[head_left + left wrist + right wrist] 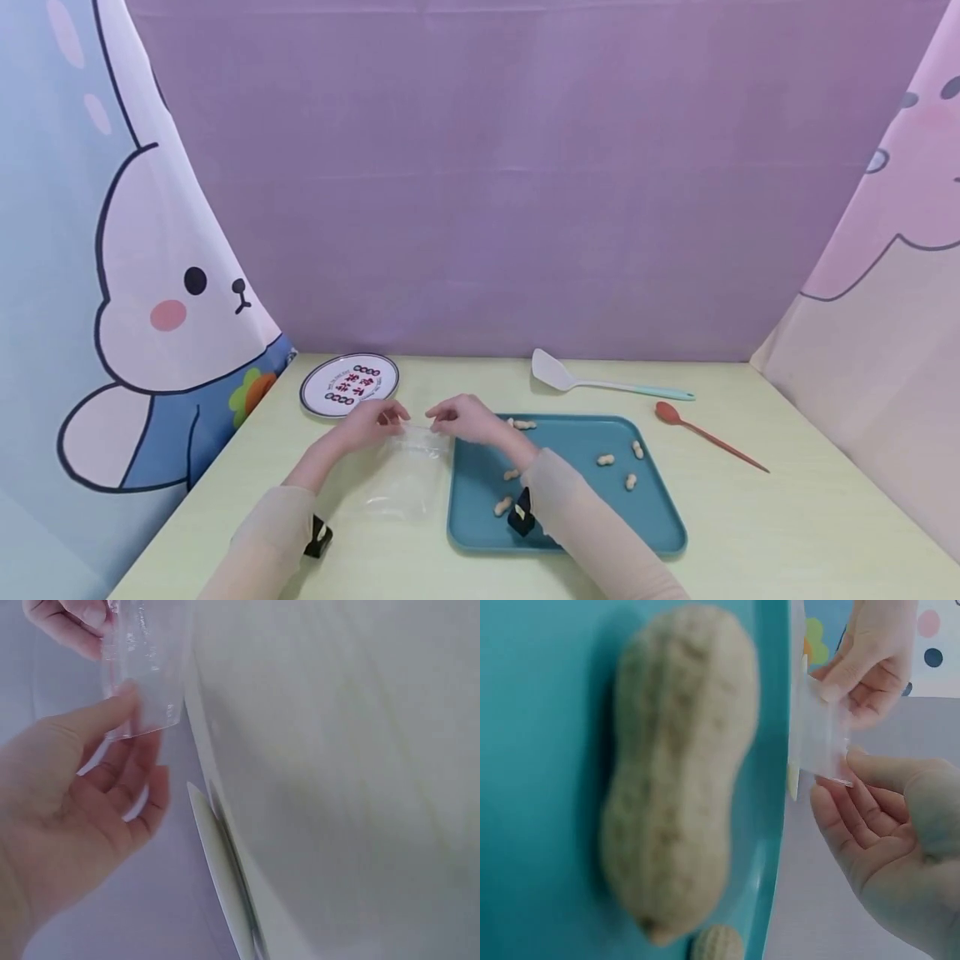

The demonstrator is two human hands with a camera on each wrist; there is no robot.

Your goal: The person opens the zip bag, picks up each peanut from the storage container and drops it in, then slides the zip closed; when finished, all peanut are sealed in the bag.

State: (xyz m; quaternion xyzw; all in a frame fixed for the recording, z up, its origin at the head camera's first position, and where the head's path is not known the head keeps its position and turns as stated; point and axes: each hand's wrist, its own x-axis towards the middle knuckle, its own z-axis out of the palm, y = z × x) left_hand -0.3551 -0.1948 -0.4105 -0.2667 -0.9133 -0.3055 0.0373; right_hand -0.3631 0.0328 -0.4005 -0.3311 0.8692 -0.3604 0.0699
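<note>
A clear plastic zip bag (405,479) hangs between both hands, left of the teal tray (566,546). My left hand (372,422) pinches one top corner between thumb and fingers, as the left wrist view also shows on the bag (154,671). The other top corner is pinched by my right hand (467,418), over the tray's left edge. Several peanuts in the shell lie spread on the tray, among them a peanut (605,459) near its middle. Close to the right wrist camera, one peanut (682,765) looks large. My right forearm hides part of the tray.
A white plate (318,392) with red lettering stands at the back left, beside my left hand. Behind the tray lies a white spatula (553,372) with a mint handle end. A red spoon (701,432) rests right of the tray. Curtains enclose the table (795,533).
</note>
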